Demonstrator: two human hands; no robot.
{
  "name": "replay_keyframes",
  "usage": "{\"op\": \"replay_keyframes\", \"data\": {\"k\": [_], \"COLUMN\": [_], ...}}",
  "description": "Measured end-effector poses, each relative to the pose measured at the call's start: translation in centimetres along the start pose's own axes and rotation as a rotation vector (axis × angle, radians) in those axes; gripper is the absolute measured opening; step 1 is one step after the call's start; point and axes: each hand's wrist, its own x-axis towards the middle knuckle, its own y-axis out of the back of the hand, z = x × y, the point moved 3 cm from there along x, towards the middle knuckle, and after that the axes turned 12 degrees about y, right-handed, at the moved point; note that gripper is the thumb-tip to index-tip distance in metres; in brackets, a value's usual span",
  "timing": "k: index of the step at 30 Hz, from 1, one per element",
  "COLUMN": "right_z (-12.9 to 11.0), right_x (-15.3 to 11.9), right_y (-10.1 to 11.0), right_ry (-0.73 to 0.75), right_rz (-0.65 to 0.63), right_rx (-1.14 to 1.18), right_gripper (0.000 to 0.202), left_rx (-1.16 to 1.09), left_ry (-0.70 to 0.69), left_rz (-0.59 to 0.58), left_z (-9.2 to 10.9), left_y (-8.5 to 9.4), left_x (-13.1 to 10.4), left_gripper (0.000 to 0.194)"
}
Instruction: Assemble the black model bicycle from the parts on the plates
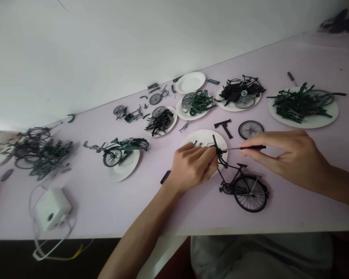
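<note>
A small black model bicycle (251,192) with its rear wheel fitted lies on the table, its front end raised toward my hands. My left hand (193,164) is closed around dark parts at its front, which the fingers partly cover. In my right hand (291,157) is a thin screwdriver (253,147) with a black handle, pinched between thumb and fingers. Its shaft points left and the tip meets the dark parts by my left fingers. Beneath them a white paper plate (202,135) holds a few small pieces. A loose spoked wheel (250,130) lies just beyond the screwdriver.
Paper plates of dark bicycle parts, one with green pieces (304,104), stand along the back. A green model bicycle (119,149) rests on a plate to the left, near a heap of models (43,151) and a white box with cables (52,208). Another screwdriver (291,77) lies back right.
</note>
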Motion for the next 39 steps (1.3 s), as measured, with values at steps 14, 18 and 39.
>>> {"op": "replay_keyframes", "data": {"k": [14,18,39], "right_z": [-0.33,-0.41,-0.32], "right_x": [-0.01,0.07,-0.06], "right_y": [0.29,0.25,-0.32], "right_ry": [-0.02,-0.017,-0.065], "right_rz": [0.015,0.024,-0.013], "right_rx": [-0.025,-0.013,0.048], "right_gripper": [0.014,0.013,0.011], "left_rx": [0.009,-0.005,0.009], "left_ry": [-0.005,-0.002,-0.013], "left_rz": [-0.02,-0.009,-0.012], "left_z": [0.02,0.0,-0.01], "left_y": [-0.03,0.03,0.13], "left_x": [-0.09,-0.1,0.02], "left_gripper": [0.026,0.026,0.028]}}
